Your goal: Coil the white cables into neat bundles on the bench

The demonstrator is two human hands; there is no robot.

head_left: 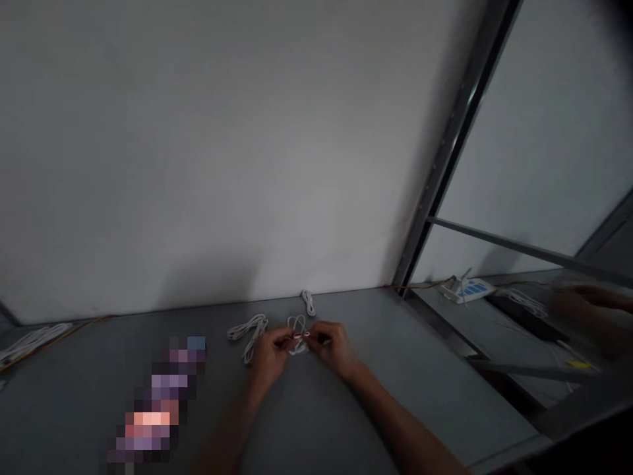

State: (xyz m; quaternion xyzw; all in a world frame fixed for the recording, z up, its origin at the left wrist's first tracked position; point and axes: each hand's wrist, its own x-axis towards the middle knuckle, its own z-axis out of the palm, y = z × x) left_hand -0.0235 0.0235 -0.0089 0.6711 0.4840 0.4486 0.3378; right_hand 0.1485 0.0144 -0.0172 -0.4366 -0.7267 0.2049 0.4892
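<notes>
Both my hands meet over a grey table (376, 369), close to the white wall. My left hand (270, 356) and my right hand (332, 346) have their fingers pinched on a looped white cable (297, 327) held between them. A second coiled white cable (250, 333) lies just left of my left hand. A small bundled white cable (308, 301) rests behind, near the wall.
A pixelated patch (161, 402) covers something on the table's left. More white cables (32, 340) lie at the far left. A metal frame post (445, 165) divides off the neighbouring bench, where another person's hand (588, 307) works near a white-and-blue device (469, 289).
</notes>
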